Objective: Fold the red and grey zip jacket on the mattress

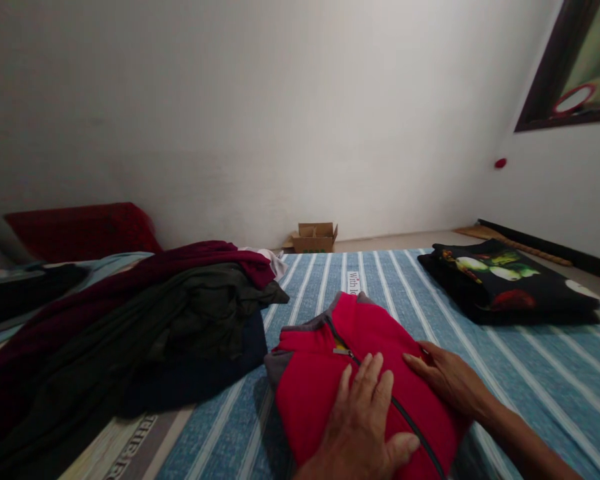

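A folded red zip-up jacket (pixel 310 393) with grey trim and a dark zipper lies in front of me, collar away from me. My left hand (pixel 355 427) rests palm down on its front beside the zipper, fingers stretched out and thumb apart. At the jacket's right edge is my right hand (pixel 447 377), its thumb on the red cloth and its index finger apart from the thumb. The other fingers of that hand are mostly hidden. Beneath the jacket spreads a blue and white striped bedsheet (pixel 220 427).
To the left lies a loose heap with a dark green garment (pixel 195 307) and a maroon garment (pixel 195 257). A folded black printed cloth (pixel 510 280) sits at the right. Beyond the bed's far edge are a cardboard box (pixel 315 237) and a wall (pixel 280 120).
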The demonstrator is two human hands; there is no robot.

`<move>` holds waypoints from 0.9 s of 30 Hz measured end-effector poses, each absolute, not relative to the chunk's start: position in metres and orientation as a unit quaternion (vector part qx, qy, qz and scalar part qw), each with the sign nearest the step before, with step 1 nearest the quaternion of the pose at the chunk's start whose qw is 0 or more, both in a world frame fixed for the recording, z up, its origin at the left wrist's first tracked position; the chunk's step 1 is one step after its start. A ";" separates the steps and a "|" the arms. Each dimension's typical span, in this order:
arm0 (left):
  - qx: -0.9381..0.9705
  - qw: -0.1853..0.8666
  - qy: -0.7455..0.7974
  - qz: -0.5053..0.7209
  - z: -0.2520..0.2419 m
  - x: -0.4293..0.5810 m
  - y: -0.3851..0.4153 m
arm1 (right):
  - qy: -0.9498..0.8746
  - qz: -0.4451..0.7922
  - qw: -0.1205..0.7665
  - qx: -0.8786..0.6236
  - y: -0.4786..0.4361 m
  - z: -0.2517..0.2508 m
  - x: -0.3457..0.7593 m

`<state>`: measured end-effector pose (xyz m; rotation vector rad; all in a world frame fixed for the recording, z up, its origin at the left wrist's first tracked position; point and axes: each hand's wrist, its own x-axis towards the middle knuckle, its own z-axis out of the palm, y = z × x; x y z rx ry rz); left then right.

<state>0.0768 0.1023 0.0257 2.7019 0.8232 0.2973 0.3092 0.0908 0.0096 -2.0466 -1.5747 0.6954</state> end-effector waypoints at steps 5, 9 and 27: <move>0.817 0.068 0.453 0.351 0.021 0.019 0.105 | -0.536 0.371 0.287 -0.701 0.110 0.023 0.326; 0.560 0.302 0.657 0.405 0.023 -0.019 0.109 | -0.511 0.496 0.282 -0.643 0.127 0.024 0.326; 0.244 0.733 0.500 0.392 0.060 0.005 0.138 | -0.360 0.619 0.452 -0.532 0.109 0.038 0.304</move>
